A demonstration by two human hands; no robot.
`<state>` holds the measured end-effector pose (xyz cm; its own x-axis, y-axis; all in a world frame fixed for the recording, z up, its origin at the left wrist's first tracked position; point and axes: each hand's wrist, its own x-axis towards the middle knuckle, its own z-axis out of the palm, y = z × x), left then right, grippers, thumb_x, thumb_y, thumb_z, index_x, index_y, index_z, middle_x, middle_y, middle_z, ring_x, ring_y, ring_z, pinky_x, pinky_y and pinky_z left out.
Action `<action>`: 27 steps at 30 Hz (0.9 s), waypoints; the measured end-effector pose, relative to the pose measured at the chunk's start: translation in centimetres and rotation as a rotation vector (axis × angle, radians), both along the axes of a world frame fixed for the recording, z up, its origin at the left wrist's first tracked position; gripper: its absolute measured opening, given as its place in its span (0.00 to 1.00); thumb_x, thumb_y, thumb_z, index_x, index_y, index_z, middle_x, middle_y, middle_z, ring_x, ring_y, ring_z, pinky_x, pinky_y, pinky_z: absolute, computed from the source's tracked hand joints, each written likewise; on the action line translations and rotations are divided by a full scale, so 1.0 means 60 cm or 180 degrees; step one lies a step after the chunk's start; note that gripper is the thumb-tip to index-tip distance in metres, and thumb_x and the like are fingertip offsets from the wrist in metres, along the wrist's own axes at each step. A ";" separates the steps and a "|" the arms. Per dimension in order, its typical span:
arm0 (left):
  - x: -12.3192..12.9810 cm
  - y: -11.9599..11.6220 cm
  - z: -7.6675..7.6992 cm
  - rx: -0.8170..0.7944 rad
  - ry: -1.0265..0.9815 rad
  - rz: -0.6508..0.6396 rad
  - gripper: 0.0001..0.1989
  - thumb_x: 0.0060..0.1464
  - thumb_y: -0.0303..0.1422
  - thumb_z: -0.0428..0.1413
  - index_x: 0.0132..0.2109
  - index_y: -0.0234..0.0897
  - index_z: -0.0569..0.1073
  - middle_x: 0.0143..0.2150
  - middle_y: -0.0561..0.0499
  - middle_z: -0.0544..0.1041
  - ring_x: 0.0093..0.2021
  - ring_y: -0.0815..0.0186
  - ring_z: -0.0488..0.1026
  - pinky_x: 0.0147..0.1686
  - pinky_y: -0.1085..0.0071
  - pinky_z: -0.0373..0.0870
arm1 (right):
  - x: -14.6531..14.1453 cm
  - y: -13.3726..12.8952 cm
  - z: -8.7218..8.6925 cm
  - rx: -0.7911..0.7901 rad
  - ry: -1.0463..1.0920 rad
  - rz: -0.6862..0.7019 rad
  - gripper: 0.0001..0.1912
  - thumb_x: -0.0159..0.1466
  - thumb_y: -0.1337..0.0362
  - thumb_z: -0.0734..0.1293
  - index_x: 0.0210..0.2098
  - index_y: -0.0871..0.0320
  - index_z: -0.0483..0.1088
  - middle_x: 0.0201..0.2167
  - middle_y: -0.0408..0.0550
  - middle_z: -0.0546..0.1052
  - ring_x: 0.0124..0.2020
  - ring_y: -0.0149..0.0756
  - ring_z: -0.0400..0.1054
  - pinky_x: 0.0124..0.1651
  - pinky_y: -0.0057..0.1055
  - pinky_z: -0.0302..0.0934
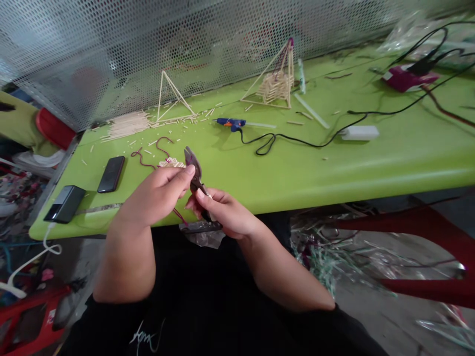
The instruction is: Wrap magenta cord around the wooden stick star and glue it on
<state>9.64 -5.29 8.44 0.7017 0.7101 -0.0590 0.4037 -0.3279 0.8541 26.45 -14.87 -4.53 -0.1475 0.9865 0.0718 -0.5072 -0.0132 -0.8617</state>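
My right hand (pixel 228 212) is wrapped round the handles of dark metal pliers (pixel 193 165), whose jaws point up and away from me. My left hand (pixel 163 193) is closed, thumb and fingertips pinched against the pliers' head; what lies between those fingers is hidden. Just beyond the left hand is a small lattice of pale sticks (pixel 171 162), partly covered by it. A dark purple cord (pixel 143 157) curls on the table beside the lattice. Another purple cord end (pixel 179 215) hangs below the left hand.
On the green table (pixel 297 173) lie a blue glue gun (pixel 230 122), a stick pile (pixel 128 124), a phone (pixel 111 174) and a power bank (pixel 65 203). Two stick pyramids, one bare (pixel 160 96) and one filled (pixel 276 86), stand at the back. A black cable (pixel 297 140) crosses rightward.
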 end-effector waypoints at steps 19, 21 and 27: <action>-0.008 0.009 -0.042 0.0100 -0.0861 -0.0661 0.38 0.79 0.64 0.62 0.29 0.41 0.65 0.25 0.55 0.60 0.25 0.69 0.58 0.26 0.66 0.57 | 0.014 -0.014 -0.028 0.0442 0.0675 0.0969 0.34 0.79 0.29 0.76 0.39 0.56 0.84 0.43 0.47 0.81 0.40 0.32 0.76 0.46 0.31 0.73; -0.009 0.006 -0.039 0.0176 -0.0813 -0.0605 0.37 0.78 0.61 0.65 0.29 0.40 0.67 0.25 0.55 0.63 0.26 0.70 0.60 0.26 0.67 0.57 | 0.015 -0.015 -0.029 0.0427 0.0693 0.0950 0.34 0.80 0.30 0.75 0.40 0.56 0.84 0.43 0.47 0.80 0.41 0.32 0.76 0.45 0.30 0.73; 0.006 0.010 -0.064 0.0435 -0.1383 0.0186 0.34 0.76 0.62 0.67 0.32 0.39 0.77 0.27 0.54 0.65 0.27 0.71 0.60 0.27 0.69 0.53 | 0.013 -0.010 -0.034 0.0425 0.0683 0.0876 0.34 0.79 0.29 0.75 0.41 0.55 0.85 0.46 0.49 0.80 0.45 0.35 0.77 0.45 0.30 0.76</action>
<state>10.02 -4.68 4.59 0.5992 0.7300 0.3288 0.0389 -0.4367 0.8988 27.23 -15.45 -6.58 -0.3735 0.8918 0.2551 -0.6695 -0.0689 -0.7396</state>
